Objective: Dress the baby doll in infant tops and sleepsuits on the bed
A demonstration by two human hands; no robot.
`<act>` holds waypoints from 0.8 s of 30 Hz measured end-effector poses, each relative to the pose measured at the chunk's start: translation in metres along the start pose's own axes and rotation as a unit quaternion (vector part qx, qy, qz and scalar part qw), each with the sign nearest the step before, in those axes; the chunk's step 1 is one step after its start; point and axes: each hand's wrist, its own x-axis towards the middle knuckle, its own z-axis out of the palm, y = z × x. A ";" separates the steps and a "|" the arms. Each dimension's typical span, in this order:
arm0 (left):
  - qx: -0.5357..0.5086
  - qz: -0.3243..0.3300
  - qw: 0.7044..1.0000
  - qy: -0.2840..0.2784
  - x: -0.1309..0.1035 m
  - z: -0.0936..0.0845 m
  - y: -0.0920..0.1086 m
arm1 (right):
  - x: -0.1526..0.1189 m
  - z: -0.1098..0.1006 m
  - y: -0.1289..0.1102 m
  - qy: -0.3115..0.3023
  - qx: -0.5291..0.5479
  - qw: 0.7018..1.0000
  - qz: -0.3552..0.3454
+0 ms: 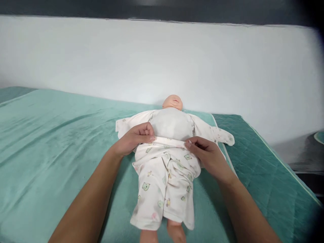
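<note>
A baby doll (173,102) lies on its back, head away from me and feet towards me. It wears printed white baby pants (149,189) and a long-sleeved white top (202,125), open over a plain pale torso (172,123). My left hand (138,136) pinches the waistband of the pants at the left side. At the right side, my right hand (205,150) grips the same waistband between thumb and fingers. The band is stretched across the doll's belly between both hands. The doll's bare feet show below the pant legs.
A teal sheet (63,152) lies under the doll, with folds at the left. To the right is a darker quilted green cover (263,168) with a pale edge. A white wall (126,60) rises behind the doll's head.
</note>
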 end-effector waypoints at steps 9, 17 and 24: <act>0.095 0.084 0.972 0.199 0.014 0.001 -0.021 | 0.018 -0.004 0.019 0.077 0.011 0.996 -0.031; 0.149 0.122 0.929 0.316 0.020 0.017 -0.033 | 0.041 0.005 0.024 0.181 0.120 0.974 -0.059; 0.135 0.007 0.979 0.150 0.017 0.002 -0.024 | 0.034 -0.008 0.029 0.075 0.002 0.995 -0.058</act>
